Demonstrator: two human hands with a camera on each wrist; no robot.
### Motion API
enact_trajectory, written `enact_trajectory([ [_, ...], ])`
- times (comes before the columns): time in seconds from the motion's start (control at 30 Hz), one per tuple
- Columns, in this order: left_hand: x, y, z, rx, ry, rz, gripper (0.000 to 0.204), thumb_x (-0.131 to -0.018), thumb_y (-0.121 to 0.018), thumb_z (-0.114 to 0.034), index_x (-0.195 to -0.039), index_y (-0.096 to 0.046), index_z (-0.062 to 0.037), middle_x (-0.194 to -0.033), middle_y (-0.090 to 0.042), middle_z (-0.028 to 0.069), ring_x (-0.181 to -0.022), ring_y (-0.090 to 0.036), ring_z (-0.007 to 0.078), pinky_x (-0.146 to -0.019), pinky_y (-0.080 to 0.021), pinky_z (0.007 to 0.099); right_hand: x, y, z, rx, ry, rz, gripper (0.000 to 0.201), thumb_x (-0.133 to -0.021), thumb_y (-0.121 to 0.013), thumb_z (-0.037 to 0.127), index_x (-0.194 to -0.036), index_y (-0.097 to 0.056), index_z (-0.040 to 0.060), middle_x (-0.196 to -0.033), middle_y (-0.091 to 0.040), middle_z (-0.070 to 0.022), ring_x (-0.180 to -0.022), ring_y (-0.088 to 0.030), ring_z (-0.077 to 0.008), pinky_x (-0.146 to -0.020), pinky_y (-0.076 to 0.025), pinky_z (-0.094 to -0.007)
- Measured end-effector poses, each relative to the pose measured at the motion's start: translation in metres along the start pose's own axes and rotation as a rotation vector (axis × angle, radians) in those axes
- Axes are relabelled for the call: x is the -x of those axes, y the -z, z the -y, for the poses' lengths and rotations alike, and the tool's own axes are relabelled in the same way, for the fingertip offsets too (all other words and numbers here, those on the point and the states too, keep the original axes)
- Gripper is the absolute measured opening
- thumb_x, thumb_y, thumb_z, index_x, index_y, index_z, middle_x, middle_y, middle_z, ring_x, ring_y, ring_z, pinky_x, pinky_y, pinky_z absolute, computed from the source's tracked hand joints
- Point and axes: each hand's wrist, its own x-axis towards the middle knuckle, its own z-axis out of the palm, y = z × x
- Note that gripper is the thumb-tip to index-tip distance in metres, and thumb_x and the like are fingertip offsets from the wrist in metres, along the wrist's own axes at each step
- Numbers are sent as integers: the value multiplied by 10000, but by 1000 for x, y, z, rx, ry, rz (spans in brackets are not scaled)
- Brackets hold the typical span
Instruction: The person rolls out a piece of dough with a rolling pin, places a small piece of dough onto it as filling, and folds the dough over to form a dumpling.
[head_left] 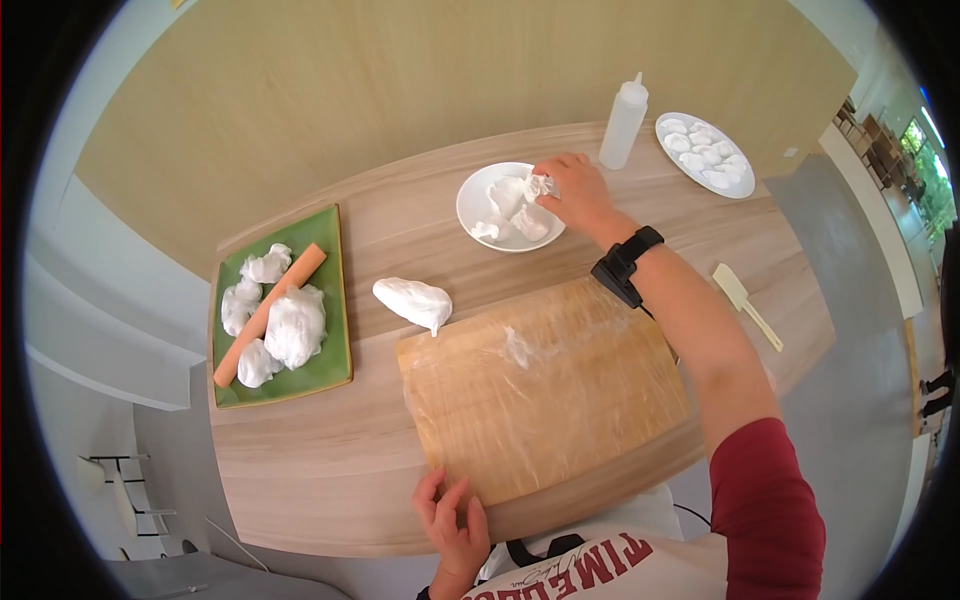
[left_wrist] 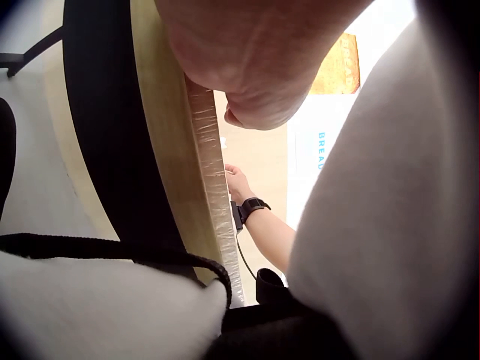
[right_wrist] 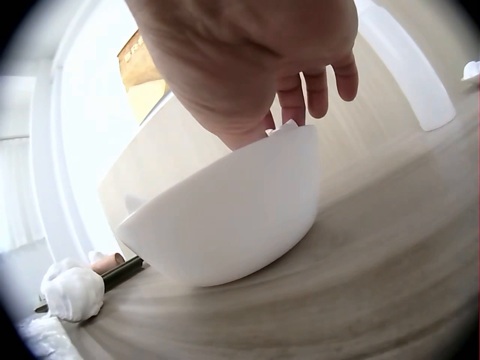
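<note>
At the right rim of a white bowl (head_left: 468,215), my right hand (head_left: 585,200) pinches a small pleated white dough piece (head_left: 538,187) between thumb and fingers. Several other soft white pieces (head_left: 505,197) lie inside the bowl. In the right wrist view the bowl's wall (right_wrist: 232,214) hides the fingertips, and only a white tip (right_wrist: 283,127) of the piece shows above the rim. My left hand (head_left: 455,530) rests at the table's front edge by the lower left corner of the film-covered wooden board (head_left: 540,410), fingers loosely bent and holding nothing.
Left stands a green tray (head_left: 345,300) bearing white lumps and an orange rolling pin (head_left: 270,315). A white dough lump (head_left: 413,303) lies beside the board. Farther right are a squeeze bottle (head_left: 624,125), a plate (head_left: 742,190) of white pieces and a cream spatula (head_left: 745,305).
</note>
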Motion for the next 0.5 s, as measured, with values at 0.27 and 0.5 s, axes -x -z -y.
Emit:
enact_trajectory([
  [0.27,-1,0,-1,9,4,-26,261,-745,-572,22,-1004,-565,-3,-1201,-468,214,-1095,-467,360,-929,-378,414,-1,9,5,88,-13,88,307,-691,-701,167,-975,-610,95,-955,-617,-58,-1009,-511,-265,-827,-439,-363],
  [0.5,0,2,0,11,3,-7,302,-712,-572,59,-1007,-577,-2,-1209,-433,213,-1114,-439,352,-922,-393,397,-4,0,3,-46,23,85,357,-707,-700,171,-1042,-605,92,-1009,-627,-59,-1041,-507,-266,-869,-433,-375],
])
